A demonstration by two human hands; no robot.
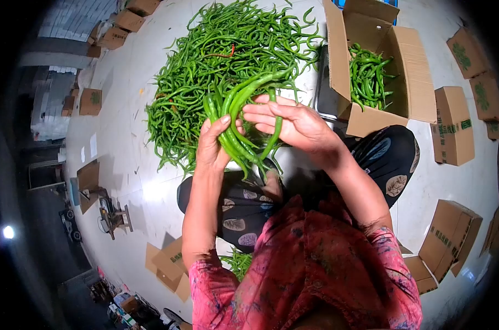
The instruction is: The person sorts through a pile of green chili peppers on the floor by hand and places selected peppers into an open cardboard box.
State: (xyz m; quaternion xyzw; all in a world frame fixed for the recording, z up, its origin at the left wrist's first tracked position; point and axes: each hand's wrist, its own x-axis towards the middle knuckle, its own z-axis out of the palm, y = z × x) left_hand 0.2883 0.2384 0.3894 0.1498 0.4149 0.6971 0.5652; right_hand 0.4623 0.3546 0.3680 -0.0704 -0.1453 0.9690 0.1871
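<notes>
My left hand is closed round a bunch of long green chili peppers, its thumb lying across them. The peppers fan out above and below the grip. My right hand is just beside the bunch, palm turned up and fingers stretched toward it. A single green chili pepper lies across that palm, with the thumb pressed on it. Behind both hands spreads a large heap of green chili peppers on the floor, with a few red ones among them.
An open cardboard box at the upper right holds green chili peppers. A dark, metal-edged object stands against its left side. More cartons stand at right. A small stool is at left on the pale floor.
</notes>
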